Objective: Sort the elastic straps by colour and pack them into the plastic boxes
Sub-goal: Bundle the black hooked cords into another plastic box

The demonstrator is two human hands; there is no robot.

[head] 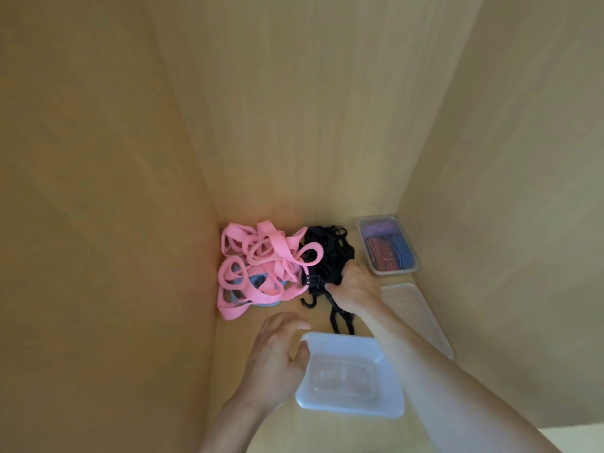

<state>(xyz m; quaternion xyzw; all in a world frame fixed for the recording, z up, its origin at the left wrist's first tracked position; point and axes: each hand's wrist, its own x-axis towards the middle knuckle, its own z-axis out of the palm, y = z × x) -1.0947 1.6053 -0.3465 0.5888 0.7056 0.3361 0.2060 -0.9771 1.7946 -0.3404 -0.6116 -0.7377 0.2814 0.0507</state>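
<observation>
I'm on the black lot: my right grip (356,286) is closed round the black straps (327,250), which touch the pink straps (258,259); my left grip (277,351) hooks its thumb over the empty plastic box (349,377) rim; next, I judge, lift the bundle free and drop it in

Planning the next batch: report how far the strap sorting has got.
Done: the far box holds purple, red and blue straps. In hand: the right hand grips the black straps, the left hand holds an empty box. To do: the pink straps, piled loose.
</observation>
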